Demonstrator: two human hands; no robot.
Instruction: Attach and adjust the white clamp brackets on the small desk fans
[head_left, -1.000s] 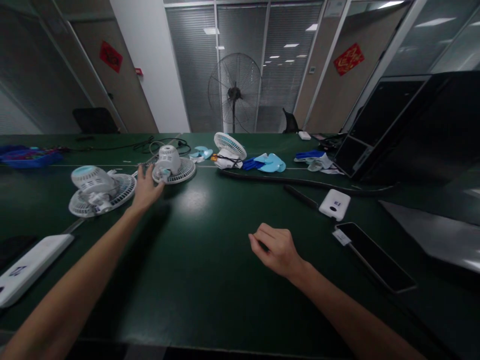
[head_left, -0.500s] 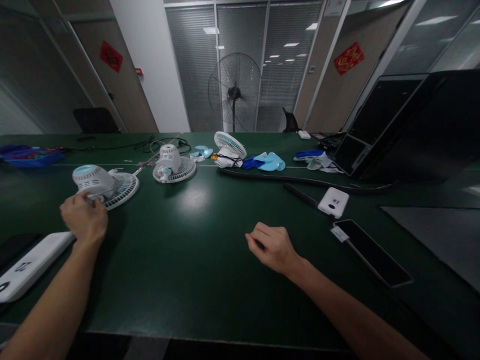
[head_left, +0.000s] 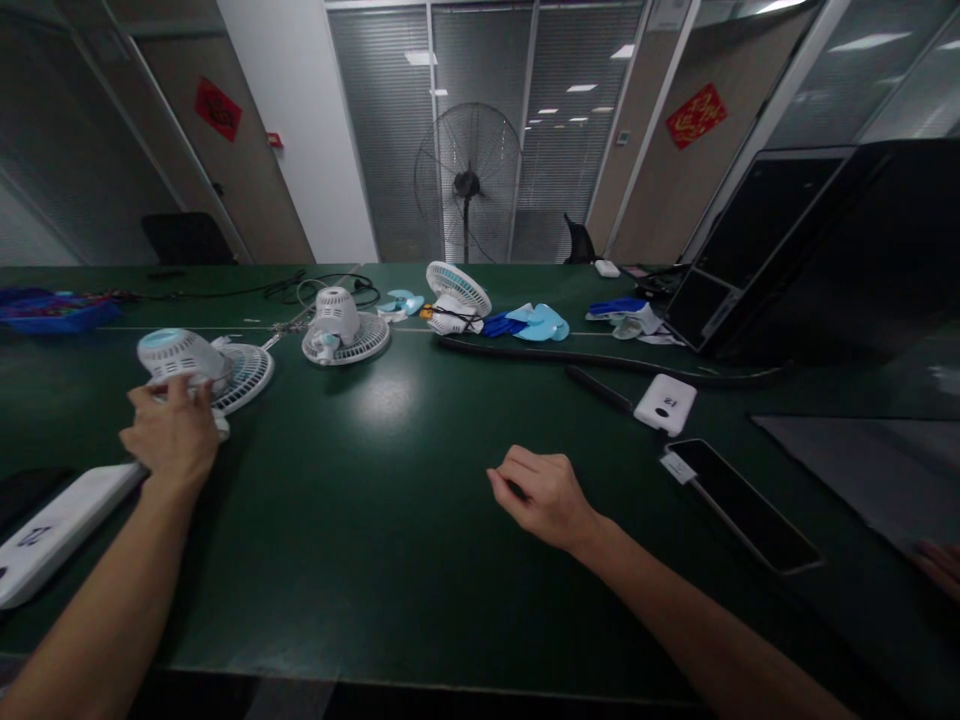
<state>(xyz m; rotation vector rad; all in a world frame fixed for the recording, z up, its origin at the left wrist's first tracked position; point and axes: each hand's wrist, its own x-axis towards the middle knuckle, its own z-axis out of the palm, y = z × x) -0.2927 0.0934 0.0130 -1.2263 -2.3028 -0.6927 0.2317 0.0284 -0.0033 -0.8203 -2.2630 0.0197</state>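
My left hand (head_left: 171,430) is on the near side of a small white fan (head_left: 180,355) with a light blue cap, its fingers bent over the lower part of the housing. The fan lies with its round grille (head_left: 251,378) down on the green table; a white end pokes out beside my fingertips. My right hand (head_left: 541,497) rests on the tabletop in a loose fist, nothing visible in it. A second small fan (head_left: 337,325) lies grille-down further back. Beyond it, a third small fan (head_left: 456,300) has its grille tilted up.
Light blue fan blades (head_left: 544,323) and blue cloth lie at the back. A black strip (head_left: 600,355) crosses the table. At right are a white power bank (head_left: 666,403), a phone (head_left: 742,500) and another person's hand (head_left: 939,566). A white device (head_left: 64,535) lies left.
My left hand has shifted its fingers higher and further over the fan, and a white end now shows beside them. My right hand stays put. Another person's hand has appeared at the right edge.
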